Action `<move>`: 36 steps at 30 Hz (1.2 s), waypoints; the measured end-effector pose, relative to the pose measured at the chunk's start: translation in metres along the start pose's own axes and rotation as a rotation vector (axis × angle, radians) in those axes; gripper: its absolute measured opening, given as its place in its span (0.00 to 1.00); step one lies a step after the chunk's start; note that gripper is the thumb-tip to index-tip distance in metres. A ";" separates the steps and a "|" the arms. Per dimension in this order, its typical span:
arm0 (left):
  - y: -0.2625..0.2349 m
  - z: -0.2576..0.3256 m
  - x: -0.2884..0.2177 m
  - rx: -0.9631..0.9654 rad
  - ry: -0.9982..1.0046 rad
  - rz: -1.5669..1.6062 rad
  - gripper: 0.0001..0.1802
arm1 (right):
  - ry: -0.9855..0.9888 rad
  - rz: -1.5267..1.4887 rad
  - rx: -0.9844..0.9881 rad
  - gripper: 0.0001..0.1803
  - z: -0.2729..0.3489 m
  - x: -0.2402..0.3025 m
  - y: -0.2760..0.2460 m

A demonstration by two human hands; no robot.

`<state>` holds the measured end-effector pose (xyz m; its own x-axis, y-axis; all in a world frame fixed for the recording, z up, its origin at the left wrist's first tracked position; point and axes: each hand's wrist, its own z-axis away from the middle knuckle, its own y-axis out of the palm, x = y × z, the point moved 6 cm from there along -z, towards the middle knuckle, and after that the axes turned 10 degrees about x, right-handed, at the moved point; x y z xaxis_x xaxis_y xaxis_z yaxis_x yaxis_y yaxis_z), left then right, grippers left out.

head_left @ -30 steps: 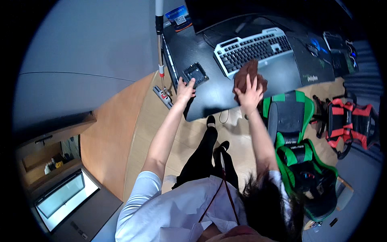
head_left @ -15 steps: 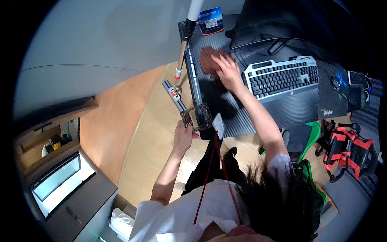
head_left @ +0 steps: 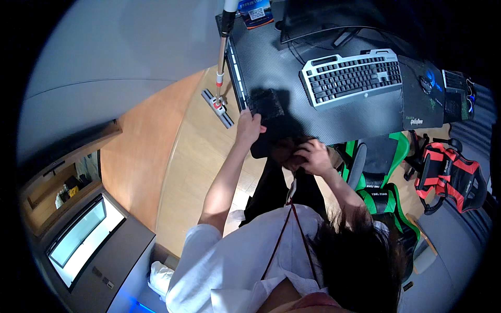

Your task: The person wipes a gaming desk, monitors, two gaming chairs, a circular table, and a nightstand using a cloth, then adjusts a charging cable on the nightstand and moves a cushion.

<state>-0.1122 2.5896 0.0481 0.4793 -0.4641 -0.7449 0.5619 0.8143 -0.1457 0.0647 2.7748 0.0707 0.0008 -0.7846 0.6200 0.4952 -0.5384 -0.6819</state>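
My left hand (head_left: 249, 126) is closed on the near left edge of a dark, see-through square container (head_left: 267, 105). It is held over the desk's left front corner; whether it touches the desktop I cannot tell. My right hand (head_left: 315, 157) is at the desk's front edge, close to my body, its fingers bent over a crumpled brown cloth (head_left: 285, 150). Part of the cloth lies in shadow. The black textured desk (head_left: 334, 122) spreads out in front of both hands.
A silver-framed keyboard (head_left: 355, 78) and a mouse pad (head_left: 424, 104) with a lit mouse lie on the desk, below a monitor. A flat mop (head_left: 218, 108) stands by its left edge. Green-black (head_left: 383, 156) and red-black chairs (head_left: 449, 177) are at right.
My right hand has drawn the brown cloth from the desktop back to the front edge, near my body. My left hand has brought the container up over the desk corner. The view has shifted.
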 end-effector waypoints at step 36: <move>0.375 0.104 0.093 0.613 -0.236 -0.369 0.47 | 0.679 -2.120 -1.050 0.12 0.388 -0.272 0.204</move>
<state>0.2134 2.8153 -0.0078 0.2803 -0.7874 -0.5490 0.9555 0.2834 0.0814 0.5026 2.9975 -0.0860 0.0442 0.9078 0.4170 -0.9178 -0.1279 0.3758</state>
